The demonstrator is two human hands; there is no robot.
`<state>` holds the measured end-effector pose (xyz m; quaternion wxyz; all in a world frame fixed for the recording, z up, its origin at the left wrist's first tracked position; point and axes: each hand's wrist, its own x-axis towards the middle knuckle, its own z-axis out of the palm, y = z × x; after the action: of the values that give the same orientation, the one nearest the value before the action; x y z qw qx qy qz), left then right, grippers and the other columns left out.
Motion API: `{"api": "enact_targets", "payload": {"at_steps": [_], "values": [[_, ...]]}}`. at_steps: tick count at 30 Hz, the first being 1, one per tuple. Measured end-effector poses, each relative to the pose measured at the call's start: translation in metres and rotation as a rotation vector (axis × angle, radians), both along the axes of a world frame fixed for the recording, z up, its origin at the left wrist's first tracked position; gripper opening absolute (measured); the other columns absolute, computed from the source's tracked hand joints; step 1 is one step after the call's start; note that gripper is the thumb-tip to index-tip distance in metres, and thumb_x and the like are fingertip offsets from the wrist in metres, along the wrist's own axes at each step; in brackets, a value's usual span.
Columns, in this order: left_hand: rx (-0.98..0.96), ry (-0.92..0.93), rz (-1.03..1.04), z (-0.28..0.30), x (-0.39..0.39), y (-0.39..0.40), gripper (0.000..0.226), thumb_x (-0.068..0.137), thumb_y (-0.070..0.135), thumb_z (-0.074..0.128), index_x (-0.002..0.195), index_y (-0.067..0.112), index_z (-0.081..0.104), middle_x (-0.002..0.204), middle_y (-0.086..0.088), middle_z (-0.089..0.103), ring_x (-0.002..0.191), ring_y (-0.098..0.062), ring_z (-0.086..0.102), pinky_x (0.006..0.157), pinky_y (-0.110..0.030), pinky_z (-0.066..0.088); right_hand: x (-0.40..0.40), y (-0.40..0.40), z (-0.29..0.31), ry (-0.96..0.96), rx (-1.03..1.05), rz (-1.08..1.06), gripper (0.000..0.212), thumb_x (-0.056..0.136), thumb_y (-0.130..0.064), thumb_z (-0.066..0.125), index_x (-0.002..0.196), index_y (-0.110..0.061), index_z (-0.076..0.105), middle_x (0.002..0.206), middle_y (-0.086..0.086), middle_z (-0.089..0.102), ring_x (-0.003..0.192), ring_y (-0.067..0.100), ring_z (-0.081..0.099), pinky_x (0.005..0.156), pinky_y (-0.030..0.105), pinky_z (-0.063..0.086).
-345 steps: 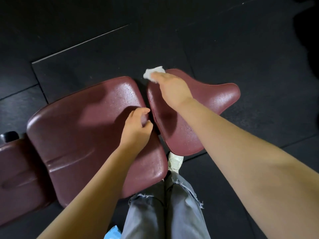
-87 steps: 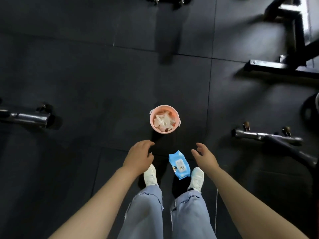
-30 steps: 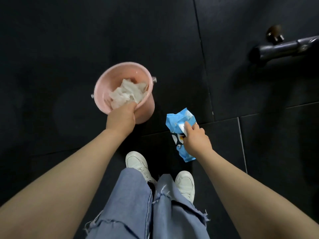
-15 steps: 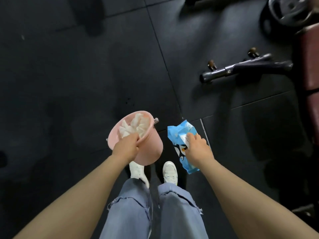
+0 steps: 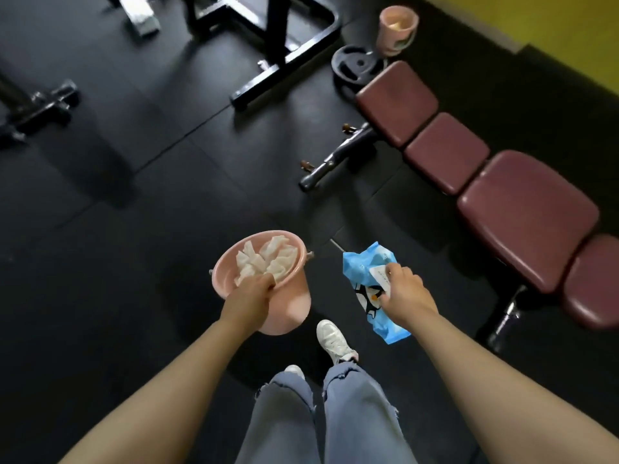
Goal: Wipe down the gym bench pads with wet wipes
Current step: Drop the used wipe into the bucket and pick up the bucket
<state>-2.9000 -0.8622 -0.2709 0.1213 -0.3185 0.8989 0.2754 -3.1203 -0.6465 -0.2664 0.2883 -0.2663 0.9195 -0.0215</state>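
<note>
Right of the right hand (image 5: 403, 291), which grips the blue wipes pack (image 5: 365, 279), the maroon bench pads (image 5: 522, 216) await wiping; left hand (image 5: 249, 296) pinches the pink bucket's (image 5: 294, 306) rim, used wipes (image 5: 268, 259) inside suggesting earlier pads done

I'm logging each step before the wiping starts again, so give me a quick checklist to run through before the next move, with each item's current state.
1. Wipes pack in hand: ok, the right hand grips it.
2. Pink bucket secured: ok, the left hand holds its rim.
3. Used wipes contained in the bucket: ok.
4. Fresh wipe pulled out: not ok, none is visible.
5. Bench pads within reach: not ok, the bench stands off to the right.
6. Pack still has wipes: cannot tell.
</note>
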Motion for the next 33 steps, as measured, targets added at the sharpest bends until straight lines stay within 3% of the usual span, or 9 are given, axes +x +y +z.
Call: {"api": "enact_targets", "payload": {"at_steps": [2,4,7,11,14,18,24,28,33], "values": [[-0.005,0.028,-0.078,0.02,-0.007,0.007,0.027,0.097,0.016,0.045,0.075,0.033,0.047,0.089,0.008,0.059,0.079,-0.014,0.056,0.065,-0.03,0.05,0.009,0.03,0.022,0.017,-0.034,-0.102,0.047,0.088,-0.029,0.064,0.127,-0.022,0.039,0.122,0.002,0.05,0.106,0.021,0.051,0.084,0.037,0.051],[-0.014,0.048,-0.171,0.04,-0.016,0.023,0.026,0.097,0.012,0.047,0.078,0.027,0.056,0.096,0.006,0.062,0.088,-0.018,0.057,0.076,-0.034,0.05,0.021,0.063,0.042,0.03,-0.069,-0.198,0.044,0.088,-0.028,0.064,0.124,-0.02,0.041,0.121,0.002,0.05,0.106,0.021,0.051,0.081,0.035,0.049],[-0.002,0.018,-0.26,0.064,-0.027,0.05,0.024,0.093,0.005,0.048,0.105,0.015,0.066,0.117,0.001,0.059,0.107,-0.019,0.048,0.09,-0.037,0.043,0.042,0.118,0.064,0.01,-0.155,-0.387,0.036,0.087,-0.025,0.063,0.116,-0.021,0.042,0.116,0.0,0.05,0.103,0.021,0.05,0.081,0.036,0.048],[-0.029,0.074,-0.44,0.087,-0.05,0.092,0.038,0.087,-0.001,0.055,0.115,0.021,0.067,0.117,0.007,0.061,0.112,-0.016,0.05,0.096,-0.034,0.045,0.073,0.206,0.082,-0.006,-0.254,-0.628,0.031,0.088,-0.021,0.06,0.113,-0.024,0.043,0.112,-0.004,0.051,0.1,0.019,0.051,0.08,0.035,0.048],[-0.042,0.114,-0.558,0.105,-0.07,0.143,0.029,0.089,0.002,0.059,0.11,0.021,0.067,0.108,0.012,0.058,0.102,-0.01,0.046,0.087,-0.025,0.038,0.094,0.274,0.096,0.001,-0.275,-0.763,0.027,0.088,-0.021,0.06,0.11,-0.025,0.044,0.105,-0.008,0.052,0.094,0.017,0.054,0.072,0.033,0.048],[-0.046,0.132,-0.69,0.117,-0.097,0.223,0.021,0.09,0.007,0.059,0.102,0.024,0.066,0.1,0.014,0.059,0.096,-0.011,0.053,0.077,-0.024,0.039,0.113,0.364,0.111,0.022,-0.27,-0.95,0.02,0.085,-0.018,0.06,0.094,-0.022,0.043,0.09,-0.006,0.056,0.078,0.016,0.057,0.055,0.029,0.042],[0.032,0.18,-0.84,0.131,-0.126,0.378,0.025,0.091,0.006,0.05,0.076,0.025,0.058,0.077,0.013,0.057,0.071,-0.008,0.053,0.054,-0.026,0.04,0.132,0.503,0.124,0.032,-0.266,-1.113,0.019,0.086,-0.021,0.062,0.083,-0.015,0.045,0.082,0.001,0.057,0.067,0.014,0.053,0.051,0.025,0.033],[0.087,0.229,-0.895,0.13,-0.145,0.476,0.023,0.091,0.008,0.053,0.077,0.025,0.056,0.078,0.01,0.055,0.076,-0.01,0.051,0.06,-0.034,0.047,0.142,0.592,0.133,0.017,-0.225,-1.166,0.024,0.09,-0.027,0.061,0.08,-0.015,0.042,0.075,0.001,0.057,0.061,0.014,0.051,0.049,0.025,0.033],[0.15,0.278,-1.016,0.134,-0.175,0.586,0.017,0.093,0.011,0.054,0.084,0.024,0.06,0.086,0.014,0.056,0.089,0.001,0.047,0.065,-0.019,0.039,0.142,0.681,0.143,0.043,-0.16,-1.215,0.024,0.091,-0.027,0.059,0.079,-0.014,0.042,0.073,0.001,0.057,0.055,0.013,0.047,0.048,0.024,0.035]]}}
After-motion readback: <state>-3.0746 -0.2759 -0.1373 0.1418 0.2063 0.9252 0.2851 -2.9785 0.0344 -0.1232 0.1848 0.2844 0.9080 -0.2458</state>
